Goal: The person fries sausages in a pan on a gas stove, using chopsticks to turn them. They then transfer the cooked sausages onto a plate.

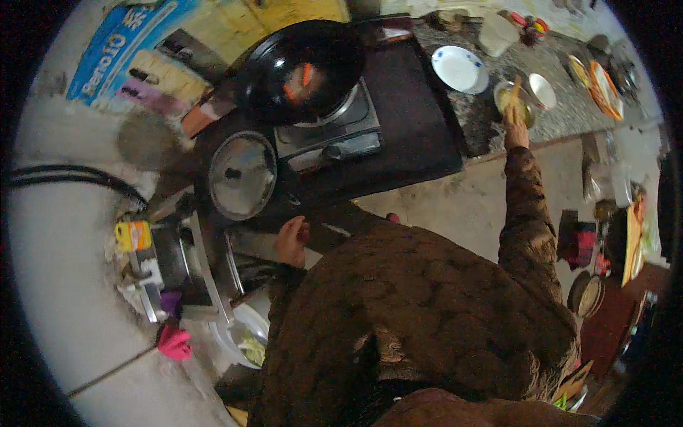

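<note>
At the upper right my right hand (516, 131) grips a light wooden utensil (515, 91), whose upper end rests over a bowl (528, 113) with pale contents. A white plate with a blue pattern (460, 69) and a small white bowl (542, 91) stand on either side of that bowl. My left hand (292, 240) is held near my body with curled fingers and holds nothing visible, below a round glass lid (243, 176). A black wok (304, 72) with orange-red pieces (306, 76) in it sits on a portable stove (331, 133).
The dark stove table (421, 112) adjoins a speckled stone counter (576, 117) bearing a white container (497, 33) and an orange-rimmed dish (605, 91). To the left are a metal sink (181, 261), a yellow package (133, 236) and a pink cloth (174, 343). A bowl with green vegetables (240, 333) is lower left.
</note>
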`<act>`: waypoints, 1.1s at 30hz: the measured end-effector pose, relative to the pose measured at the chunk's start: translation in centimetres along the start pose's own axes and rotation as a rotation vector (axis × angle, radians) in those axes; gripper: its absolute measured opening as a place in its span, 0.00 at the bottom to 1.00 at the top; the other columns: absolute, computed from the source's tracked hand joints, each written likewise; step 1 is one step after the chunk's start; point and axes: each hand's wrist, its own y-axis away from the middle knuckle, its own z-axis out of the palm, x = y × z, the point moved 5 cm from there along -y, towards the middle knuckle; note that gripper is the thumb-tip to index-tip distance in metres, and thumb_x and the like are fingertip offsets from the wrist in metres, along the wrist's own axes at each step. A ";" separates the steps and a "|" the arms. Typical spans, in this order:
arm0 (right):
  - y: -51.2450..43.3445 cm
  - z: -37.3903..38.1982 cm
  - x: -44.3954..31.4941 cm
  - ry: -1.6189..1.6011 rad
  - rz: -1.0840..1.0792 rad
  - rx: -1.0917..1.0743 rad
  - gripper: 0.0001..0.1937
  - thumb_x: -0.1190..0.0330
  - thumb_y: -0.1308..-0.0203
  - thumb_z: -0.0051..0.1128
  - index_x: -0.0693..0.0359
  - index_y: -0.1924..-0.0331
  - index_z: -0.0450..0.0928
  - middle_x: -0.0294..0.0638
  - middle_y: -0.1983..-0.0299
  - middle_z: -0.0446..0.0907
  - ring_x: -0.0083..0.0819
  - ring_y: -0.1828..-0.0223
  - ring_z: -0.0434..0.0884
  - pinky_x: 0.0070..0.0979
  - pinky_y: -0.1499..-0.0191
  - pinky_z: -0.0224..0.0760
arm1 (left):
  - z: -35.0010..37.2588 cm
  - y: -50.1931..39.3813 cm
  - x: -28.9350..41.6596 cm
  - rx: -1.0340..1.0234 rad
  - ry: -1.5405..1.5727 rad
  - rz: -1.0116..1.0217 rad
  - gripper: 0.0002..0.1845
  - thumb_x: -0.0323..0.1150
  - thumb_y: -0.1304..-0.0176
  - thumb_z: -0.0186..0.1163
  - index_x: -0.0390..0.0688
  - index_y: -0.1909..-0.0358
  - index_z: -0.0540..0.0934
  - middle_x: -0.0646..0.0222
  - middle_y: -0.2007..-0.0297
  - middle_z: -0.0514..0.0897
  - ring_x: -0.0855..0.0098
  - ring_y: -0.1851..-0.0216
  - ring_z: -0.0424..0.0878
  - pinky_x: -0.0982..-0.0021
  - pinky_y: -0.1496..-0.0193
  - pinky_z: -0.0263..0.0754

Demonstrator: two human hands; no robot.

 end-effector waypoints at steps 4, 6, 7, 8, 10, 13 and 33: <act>-0.5 0.4 -0.2 0.011 -0.042 0.007 0.22 0.67 0.38 0.46 0.55 0.39 0.66 0.44 0.35 0.61 0.47 0.49 0.75 0.38 0.48 0.69 | 1.1 2.0 -0.1 0.044 0.006 0.030 0.12 0.34 0.36 0.58 0.36 0.56 0.77 0.66 0.68 0.79 0.76 0.70 0.73 0.73 0.66 0.70; -0.5 -0.6 -0.4 -0.013 -0.028 0.079 0.21 0.68 0.38 0.47 0.54 0.40 0.67 0.42 0.37 0.64 0.46 0.50 0.75 0.38 0.49 0.70 | 1.7 2.3 -0.4 0.087 0.018 0.001 0.13 0.34 0.37 0.58 0.36 0.56 0.77 0.66 0.69 0.79 0.76 0.70 0.73 0.72 0.67 0.70; -0.6 -1.3 -0.5 -0.054 0.018 0.105 0.20 0.69 0.39 0.48 0.54 0.41 0.68 0.42 0.38 0.66 0.45 0.50 0.76 0.38 0.50 0.71 | 1.9 2.3 -0.5 0.111 0.017 -0.019 0.13 0.34 0.37 0.58 0.36 0.56 0.77 0.66 0.69 0.79 0.77 0.71 0.73 0.72 0.67 0.70; -0.8 -2.4 -0.5 -0.094 0.065 0.132 0.20 0.70 0.39 0.49 0.54 0.42 0.69 0.42 0.40 0.68 0.44 0.50 0.76 0.38 0.50 0.71 | 2.2 2.3 -0.5 0.110 0.019 -0.018 0.13 0.35 0.36 0.58 0.36 0.56 0.77 0.66 0.69 0.79 0.77 0.71 0.72 0.72 0.67 0.69; -1.3 -6.3 -1.3 -0.251 0.071 0.345 0.19 0.72 0.41 0.50 0.54 0.44 0.71 0.43 0.44 0.71 0.45 0.52 0.77 0.37 0.51 0.72 | 2.7 1.7 -0.6 0.104 0.030 -0.008 0.13 0.36 0.36 0.58 0.36 0.56 0.77 0.66 0.69 0.79 0.77 0.71 0.72 0.73 0.68 0.69; -2.9 -13.4 -3.8 -0.668 0.027 0.641 0.13 0.72 0.38 0.51 0.62 0.50 0.74 0.44 0.53 0.77 0.38 0.58 0.80 0.32 0.56 0.74 | 3.4 0.6 -0.3 0.063 0.036 0.056 0.13 0.36 0.36 0.57 0.37 0.57 0.78 0.67 0.69 0.79 0.78 0.72 0.71 0.73 0.69 0.68; -16.7 -19.7 -43.6 -1.521 -0.098 -0.129 0.18 0.58 0.43 0.60 0.69 0.69 0.80 0.45 0.77 0.81 0.30 0.75 0.81 0.28 0.69 0.73 | -4.1 -1.5 1.8 -0.028 -0.026 0.229 0.11 0.32 0.36 0.57 0.39 0.54 0.77 0.67 0.63 0.80 0.75 0.63 0.78 0.74 0.64 0.74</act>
